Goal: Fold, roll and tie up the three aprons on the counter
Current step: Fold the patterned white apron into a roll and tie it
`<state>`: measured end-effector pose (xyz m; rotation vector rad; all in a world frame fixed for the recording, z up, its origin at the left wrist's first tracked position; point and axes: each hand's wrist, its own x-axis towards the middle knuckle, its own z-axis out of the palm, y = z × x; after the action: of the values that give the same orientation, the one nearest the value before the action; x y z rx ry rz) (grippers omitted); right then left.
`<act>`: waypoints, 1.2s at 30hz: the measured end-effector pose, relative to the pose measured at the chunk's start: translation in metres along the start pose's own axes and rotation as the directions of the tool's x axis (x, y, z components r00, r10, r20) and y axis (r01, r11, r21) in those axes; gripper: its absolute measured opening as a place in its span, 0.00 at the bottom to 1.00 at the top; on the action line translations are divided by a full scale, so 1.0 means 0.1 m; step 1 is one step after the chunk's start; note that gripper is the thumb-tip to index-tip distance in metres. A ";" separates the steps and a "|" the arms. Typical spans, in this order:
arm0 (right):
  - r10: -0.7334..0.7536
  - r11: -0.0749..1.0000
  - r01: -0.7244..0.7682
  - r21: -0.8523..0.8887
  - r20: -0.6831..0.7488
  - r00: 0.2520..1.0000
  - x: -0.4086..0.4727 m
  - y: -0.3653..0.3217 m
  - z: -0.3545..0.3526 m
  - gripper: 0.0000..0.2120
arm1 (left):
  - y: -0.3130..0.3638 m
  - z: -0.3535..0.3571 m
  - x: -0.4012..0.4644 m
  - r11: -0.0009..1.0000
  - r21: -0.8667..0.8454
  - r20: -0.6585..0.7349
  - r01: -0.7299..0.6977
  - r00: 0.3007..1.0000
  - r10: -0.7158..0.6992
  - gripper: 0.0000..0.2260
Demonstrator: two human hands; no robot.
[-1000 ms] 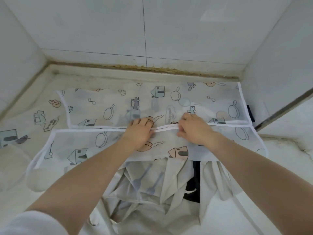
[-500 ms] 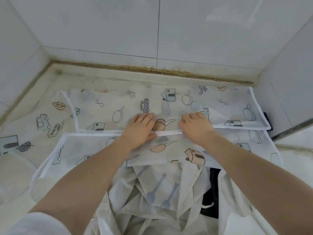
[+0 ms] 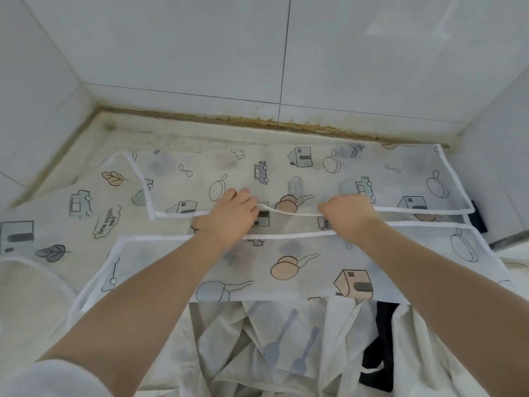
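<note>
A translucent white apron (image 3: 309, 270) printed with houses, pans and cars lies spread across the counter, both long sides folded toward the middle. My left hand (image 3: 232, 213) and my right hand (image 3: 347, 212) pinch the white-bound edge of the far flap (image 3: 286, 173), which bulges up slightly between them. A second apron (image 3: 274, 353), white with blue spoon and fork prints, lies crumpled at the near edge. Beside it shows a black piece of fabric (image 3: 378, 356); whether it is a third apron I cannot tell.
Tiled walls close in the counter at the back (image 3: 286, 67), the left and the right. A grimy seam (image 3: 229, 118) runs along the back edge. A dark object (image 3: 479, 216) sticks out under the apron's right end. Bare counter (image 3: 25, 296) shows at the left.
Both hands moved away from me, from the near flap's edge to the far flap's edge, and spread apart. They now pinch that edge, lifting it slightly.
</note>
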<state>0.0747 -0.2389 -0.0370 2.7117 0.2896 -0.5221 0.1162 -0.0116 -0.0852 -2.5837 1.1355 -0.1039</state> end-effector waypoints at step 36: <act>-0.073 0.975 -0.015 0.224 0.381 0.922 0.08 -1.05 0.09 0.63 | -0.16 0.42 -0.73 0.968 -0.235 0.179 0.092 0.983 -0.050 0.48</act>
<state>0.0515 -0.1456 -0.0805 2.7331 0.1718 -1.1437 0.0857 0.0628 -0.1155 -2.7810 1.0496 0.2538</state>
